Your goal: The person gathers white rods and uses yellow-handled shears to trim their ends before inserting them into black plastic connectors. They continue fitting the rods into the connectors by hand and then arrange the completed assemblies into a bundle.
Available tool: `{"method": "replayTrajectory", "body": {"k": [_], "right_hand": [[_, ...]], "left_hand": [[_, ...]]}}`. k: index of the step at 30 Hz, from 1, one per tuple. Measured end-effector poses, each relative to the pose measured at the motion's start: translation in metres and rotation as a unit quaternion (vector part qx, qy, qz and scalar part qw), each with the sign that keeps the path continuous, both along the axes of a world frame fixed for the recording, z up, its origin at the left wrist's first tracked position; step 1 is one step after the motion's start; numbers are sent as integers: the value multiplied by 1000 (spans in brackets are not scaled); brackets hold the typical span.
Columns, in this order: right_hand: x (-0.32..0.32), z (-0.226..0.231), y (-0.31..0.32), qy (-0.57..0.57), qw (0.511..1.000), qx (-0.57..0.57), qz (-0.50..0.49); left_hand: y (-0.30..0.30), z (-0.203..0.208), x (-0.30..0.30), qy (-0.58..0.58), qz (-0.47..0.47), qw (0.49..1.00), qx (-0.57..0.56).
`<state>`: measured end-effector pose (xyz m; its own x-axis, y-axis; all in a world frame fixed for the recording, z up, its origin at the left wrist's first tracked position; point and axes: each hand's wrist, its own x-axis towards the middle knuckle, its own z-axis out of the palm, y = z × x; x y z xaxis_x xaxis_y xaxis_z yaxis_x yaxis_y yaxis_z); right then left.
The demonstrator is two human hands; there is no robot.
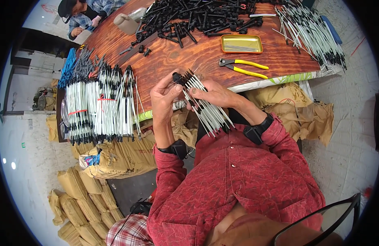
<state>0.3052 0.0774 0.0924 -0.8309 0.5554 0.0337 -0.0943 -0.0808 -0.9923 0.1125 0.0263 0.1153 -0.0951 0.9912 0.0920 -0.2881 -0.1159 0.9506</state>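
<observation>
My right hand [219, 96] is closed around a bundle of thin white rods with black ends [210, 112], which slants down toward my chest. A small black plastic fitting [177, 77] is pinched in the fingers of my left hand [161, 98], right beside the upper black tips of the bundle. Whether the fitting is joined to one of the rods I cannot tell. Both hands are over the near edge of the wooden table [173, 55].
Yellow-handled pliers [249, 69] and a yellow tin tray [240, 41] lie beyond my right hand. Black plastic parts [197, 16] are heaped farther back. Loose white rods [308, 35] lie far right, bundled ones [103, 108] left. A person [85, 18] works at the far left.
</observation>
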Motion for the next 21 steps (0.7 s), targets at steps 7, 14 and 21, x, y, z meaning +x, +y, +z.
{"method": "replayTrajectory", "body": {"k": [7, 14, 21], "right_hand": [[-21, -12, -16, -16, 993, 91, -70], [-34, -3, -22, -73, 967, 222, -99], [-46, -18, -22, -100, 962, 232, -106]], "left_hand": [[-13, 2, -15, 13, -10, 1000, -14], [-21, 1, -29, 70, 17, 997, 0], [-25, -2, -36, 83, 32, 996, -21]]}}
